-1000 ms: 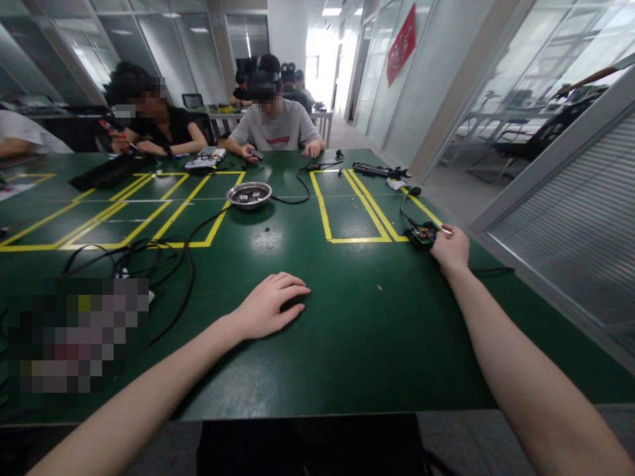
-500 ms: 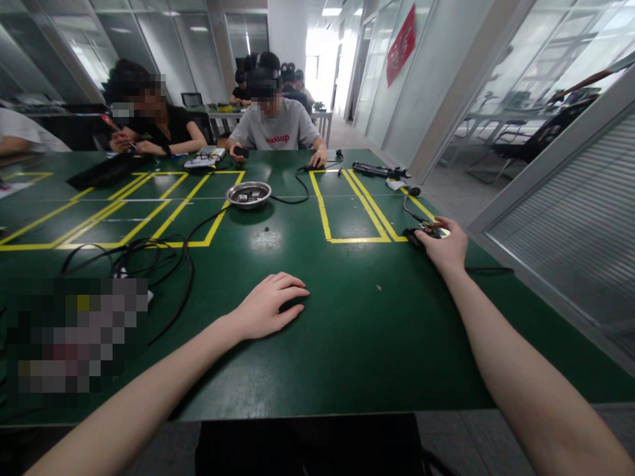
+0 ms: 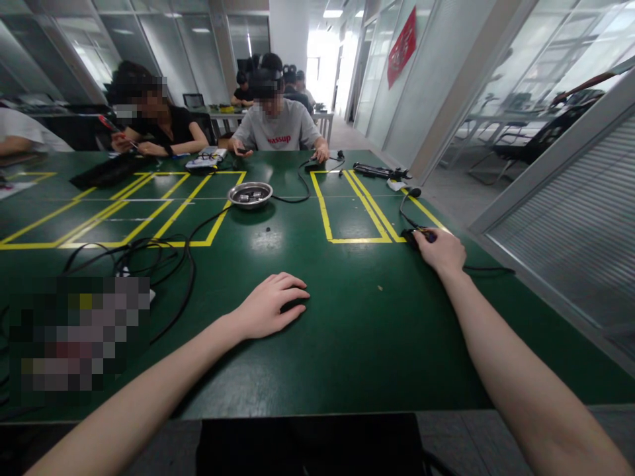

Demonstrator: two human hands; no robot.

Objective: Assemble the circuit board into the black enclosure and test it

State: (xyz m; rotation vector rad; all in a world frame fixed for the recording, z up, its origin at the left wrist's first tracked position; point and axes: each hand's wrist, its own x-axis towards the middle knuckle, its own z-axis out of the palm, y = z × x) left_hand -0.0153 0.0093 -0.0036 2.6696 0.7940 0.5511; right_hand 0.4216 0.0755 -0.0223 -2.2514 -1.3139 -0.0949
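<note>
My left hand (image 3: 272, 305) rests palm down on the green tabletop (image 3: 342, 350), fingers stretched and slightly apart, with nothing in it. Farther off at the right, my right hand (image 3: 441, 250) has its thumb and fingers closed around a small dark object with coloured wires (image 3: 426, 234). The hand hides most of that object, so its kind is unclear. Just left of the thumb lies a black piece (image 3: 409, 237), touching or almost touching it. A black cable with a round end (image 3: 413, 192) runs down toward the same spot.
A steel bowl (image 3: 250, 196) holding small metal parts stands mid-table. Tangled black cables (image 3: 149, 254) lie left, beside a blurred-out item. Yellow tape (image 3: 360, 240) marks rectangles. A folded black tripod-like thing (image 3: 381, 171) lies at the far right. Co-workers sit across the table.
My right hand has lowered slightly and its fingers have drawn in over the wired object, covering more of it. My left hand stays put. The person opposite has shifted both hands slightly.
</note>
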